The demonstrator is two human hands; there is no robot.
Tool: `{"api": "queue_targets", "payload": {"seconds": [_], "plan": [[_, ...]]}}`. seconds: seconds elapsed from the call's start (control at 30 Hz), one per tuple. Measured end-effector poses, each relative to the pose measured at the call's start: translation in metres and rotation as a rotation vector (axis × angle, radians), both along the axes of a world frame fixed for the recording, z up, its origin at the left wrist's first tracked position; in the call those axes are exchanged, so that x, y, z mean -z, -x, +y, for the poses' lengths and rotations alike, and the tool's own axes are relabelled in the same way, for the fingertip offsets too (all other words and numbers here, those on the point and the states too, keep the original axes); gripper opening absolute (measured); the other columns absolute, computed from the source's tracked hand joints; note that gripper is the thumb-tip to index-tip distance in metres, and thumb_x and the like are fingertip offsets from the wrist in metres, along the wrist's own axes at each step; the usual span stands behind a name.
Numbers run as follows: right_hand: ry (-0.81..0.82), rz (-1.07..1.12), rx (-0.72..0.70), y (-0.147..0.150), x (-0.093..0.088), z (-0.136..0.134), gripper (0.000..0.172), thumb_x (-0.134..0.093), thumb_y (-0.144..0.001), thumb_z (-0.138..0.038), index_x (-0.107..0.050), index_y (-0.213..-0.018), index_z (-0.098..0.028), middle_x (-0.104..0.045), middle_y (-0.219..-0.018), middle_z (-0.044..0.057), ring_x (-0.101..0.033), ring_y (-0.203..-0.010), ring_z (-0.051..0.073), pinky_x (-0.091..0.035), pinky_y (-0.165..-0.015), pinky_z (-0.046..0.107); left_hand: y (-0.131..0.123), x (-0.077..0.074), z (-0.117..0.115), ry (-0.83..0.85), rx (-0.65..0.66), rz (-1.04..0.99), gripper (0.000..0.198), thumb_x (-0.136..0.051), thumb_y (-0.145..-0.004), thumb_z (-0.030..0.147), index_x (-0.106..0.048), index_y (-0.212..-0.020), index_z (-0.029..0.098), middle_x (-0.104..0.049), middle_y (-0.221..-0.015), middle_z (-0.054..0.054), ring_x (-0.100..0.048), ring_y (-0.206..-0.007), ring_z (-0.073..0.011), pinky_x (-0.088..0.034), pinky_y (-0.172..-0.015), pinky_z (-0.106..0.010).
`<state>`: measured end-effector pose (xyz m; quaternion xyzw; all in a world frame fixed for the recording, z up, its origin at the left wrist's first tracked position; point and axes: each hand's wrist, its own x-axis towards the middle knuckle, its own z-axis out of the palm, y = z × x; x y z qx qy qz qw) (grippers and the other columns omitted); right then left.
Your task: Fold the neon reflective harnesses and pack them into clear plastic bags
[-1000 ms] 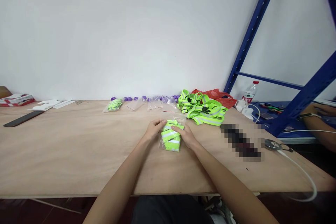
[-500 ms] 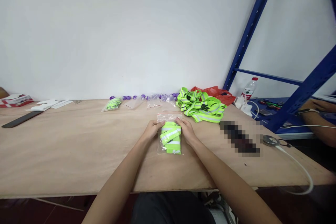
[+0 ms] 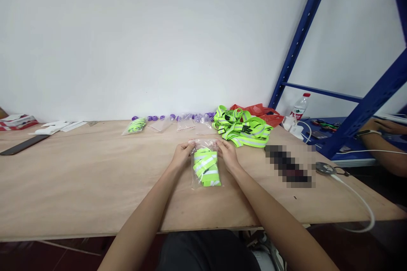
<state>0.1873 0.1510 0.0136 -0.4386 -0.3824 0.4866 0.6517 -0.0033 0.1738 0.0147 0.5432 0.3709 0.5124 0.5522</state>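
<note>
A clear plastic bag [image 3: 206, 168] with a folded neon-green reflective strap inside lies flat on the plywood table [image 3: 79, 182], just ahead of me. My left hand [image 3: 182, 155] pinches the bag's top left corner. My right hand [image 3: 227, 155] pinches the top right corner. Both hands are closed on the bag's upper edge. A loose pile of neon-green reflective straps [image 3: 243, 127] sits beyond my right hand, near the wall.
Another bagged strap [image 3: 135, 126], empty clear bags [image 3: 186, 123] and purple pieces [image 3: 154, 117] line the back edge. A red bag [image 3: 259, 110], water bottle [image 3: 297, 109] and white cable [image 3: 359, 203] are at the right. Another person's arm [image 3: 381, 148] rests by the blue rack [image 3: 300, 38].
The strap has gone fully into the bag. Both hands moved from the bundle's sides up to the bag's top corners, and the bag now lies flat.
</note>
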Motion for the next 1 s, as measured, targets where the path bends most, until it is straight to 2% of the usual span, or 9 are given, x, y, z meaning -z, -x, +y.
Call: {"api": "queue_targets", "payload": {"seconds": [0.17, 0.33, 0.47, 0.63, 0.77, 1.0], "plan": [[-0.017, -0.005, -0.005, -0.0044, 0.0003, 0.0003, 0.038, -0.082, -0.059, -0.053, -0.067, -0.074, -0.022, -0.068, -0.066, -0.001, -0.063, -0.062, 0.019, -0.052, -0.057, 0.031, 0.0004, 0.0023, 0.0018, 0.004, -0.047, -0.007, 0.047, -0.073, -0.072, 0.061, -0.070, -0.068, 0.015, -0.063, -0.064, -0.003, -0.052, -0.060, -0.0141, -0.039, -0.057, -0.024], [-0.034, -0.052, 0.017, -0.0042, 0.0008, 0.0003, 0.039, -0.081, -0.060, -0.054, -0.068, -0.075, -0.020, -0.071, -0.074, 0.003, -0.064, -0.065, 0.020, -0.052, -0.057, 0.029, 0.0004, -0.0005, 0.0010, -0.029, -0.040, -0.019, 0.044, -0.074, -0.071, 0.058, -0.074, -0.076, 0.015, -0.070, -0.074, -0.006, -0.059, -0.069, -0.0180, -0.045, -0.065, -0.027], [-0.046, -0.080, 0.031, -0.0051, 0.0012, 0.0012, 0.038, -0.079, -0.061, -0.054, -0.069, -0.074, -0.020, -0.072, -0.077, 0.004, -0.064, -0.070, 0.020, -0.053, -0.058, 0.029, 0.0001, -0.0015, -0.0001, -0.028, -0.023, -0.030, 0.042, -0.075, -0.071, 0.056, -0.074, -0.074, 0.015, -0.070, -0.072, -0.006, -0.060, -0.068, -0.0179, -0.045, -0.068, -0.028], [-0.077, -0.091, 0.033, -0.0056, 0.0014, 0.0019, 0.037, -0.080, -0.062, -0.053, -0.069, -0.073, -0.020, -0.072, -0.077, 0.004, -0.065, -0.071, 0.019, -0.052, -0.060, 0.029, -0.0002, -0.0016, -0.0017, -0.018, -0.010, -0.048, 0.041, -0.076, -0.071, 0.055, -0.073, -0.074, 0.015, -0.069, -0.072, -0.005, -0.059, -0.067, -0.0167, -0.045, -0.067, -0.027], [-0.086, -0.094, 0.043, -0.0055, -0.0003, 0.0004, 0.036, -0.080, -0.062, -0.053, -0.069, -0.074, -0.020, -0.073, -0.079, 0.004, -0.066, -0.072, 0.019, -0.053, -0.062, 0.029, -0.0002, -0.0004, -0.0017, 0.037, -0.015, -0.041, 0.046, -0.073, -0.071, 0.061, -0.070, -0.071, 0.014, -0.068, -0.070, -0.005, -0.058, -0.065, -0.0163, -0.044, -0.063, -0.026], [-0.013, 0.015, -0.056, -0.0064, 0.0013, 0.0032, 0.040, -0.084, -0.057, -0.053, -0.069, -0.074, -0.020, -0.072, -0.075, 0.004, -0.065, -0.069, 0.020, -0.053, -0.061, 0.030, 0.0011, 0.0020, 0.0026, -0.028, -0.013, 0.000, 0.047, -0.074, -0.069, 0.061, -0.072, -0.070, 0.014, -0.068, -0.066, -0.004, -0.055, -0.060, -0.0154, -0.041, -0.061, -0.026]]}}
